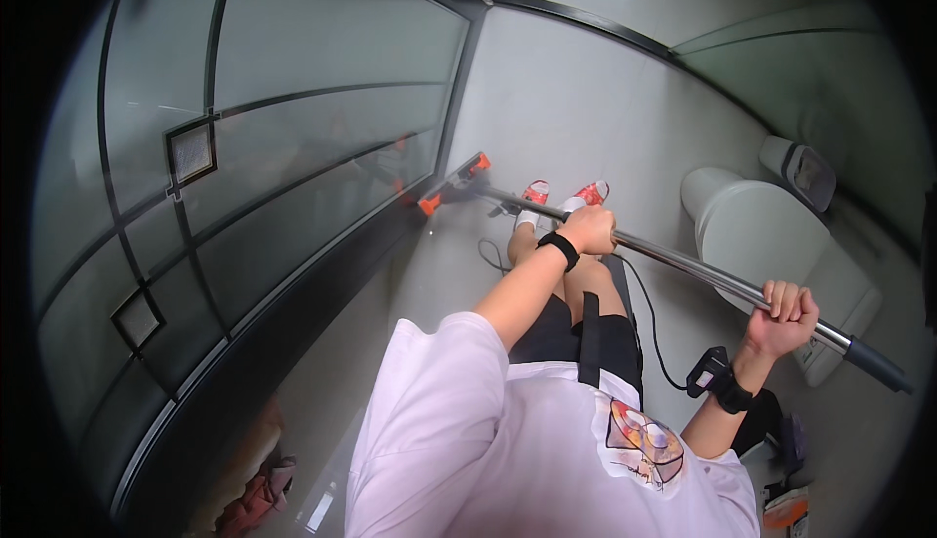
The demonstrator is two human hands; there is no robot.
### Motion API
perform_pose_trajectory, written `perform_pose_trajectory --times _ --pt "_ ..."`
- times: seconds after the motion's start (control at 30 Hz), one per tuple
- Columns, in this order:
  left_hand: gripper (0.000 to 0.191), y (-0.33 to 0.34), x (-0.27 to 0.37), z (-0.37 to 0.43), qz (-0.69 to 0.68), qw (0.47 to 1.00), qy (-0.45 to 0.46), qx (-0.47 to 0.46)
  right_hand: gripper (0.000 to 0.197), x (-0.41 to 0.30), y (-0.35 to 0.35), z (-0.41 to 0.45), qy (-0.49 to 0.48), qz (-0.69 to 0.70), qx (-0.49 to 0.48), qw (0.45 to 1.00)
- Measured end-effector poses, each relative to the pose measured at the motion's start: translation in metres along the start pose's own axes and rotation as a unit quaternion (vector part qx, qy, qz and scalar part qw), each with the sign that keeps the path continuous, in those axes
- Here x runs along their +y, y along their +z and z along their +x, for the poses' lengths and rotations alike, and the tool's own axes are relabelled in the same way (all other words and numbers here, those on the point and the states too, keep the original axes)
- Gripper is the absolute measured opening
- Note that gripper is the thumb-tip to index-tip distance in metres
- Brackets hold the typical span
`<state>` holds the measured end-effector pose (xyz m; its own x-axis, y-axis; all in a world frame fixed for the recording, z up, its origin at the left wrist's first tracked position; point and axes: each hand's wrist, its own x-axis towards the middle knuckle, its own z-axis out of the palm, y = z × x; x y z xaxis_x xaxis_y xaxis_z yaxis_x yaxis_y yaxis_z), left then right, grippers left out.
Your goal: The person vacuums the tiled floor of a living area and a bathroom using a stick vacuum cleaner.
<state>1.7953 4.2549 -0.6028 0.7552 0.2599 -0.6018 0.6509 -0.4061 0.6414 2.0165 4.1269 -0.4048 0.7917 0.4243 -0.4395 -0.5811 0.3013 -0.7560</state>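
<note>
A floor mop with a shiny metal pole (692,263) slants across in front of my legs. My left hand (589,229) is wrapped around the pole's lower part, just above my knees. Higher up, my right hand (783,318) grips the same pole, short of its dark grey end grip (877,364). The flat mop head (457,183), with orange end clips, lies on the pale floor (556,98). It is close to the base of the glass door, left of my feet, and looks slightly blurred. The underside of the head is hidden.
On the left stands a dark-framed frosted glass door (329,40). A white toilet (761,234) and a small waste bin (805,168) are to the right. A dark raised sill (585,22) borders the floor ahead. A black cable (651,318) hangs beside my leg.
</note>
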Motion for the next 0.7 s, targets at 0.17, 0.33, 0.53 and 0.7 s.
perform_pose_trajectory --times 0.17,0.33,0.53,0.7 --pt "0.014 0.007 -0.021 0.003 -0.008 1.0 -0.002 0.016 0.033 0.023 0.013 0.012 0.005 -0.009 -0.008 1.0" --pt "0.016 0.007 -0.022 0.012 -0.028 0.999 -0.032 0.024 0.032 0.028 0.024 0.021 0.006 -0.048 0.014 0.999" --pt "0.018 -0.009 0.021 0.042 0.027 0.998 0.04 0.029 0.032 -0.021 0.016 0.02 -0.043 -0.031 -0.021 0.998" --pt "0.015 -0.024 0.092 0.095 -0.014 0.991 0.108 0.078 0.031 -0.08 0.003 0.023 -0.123 -0.042 -0.04 0.991"
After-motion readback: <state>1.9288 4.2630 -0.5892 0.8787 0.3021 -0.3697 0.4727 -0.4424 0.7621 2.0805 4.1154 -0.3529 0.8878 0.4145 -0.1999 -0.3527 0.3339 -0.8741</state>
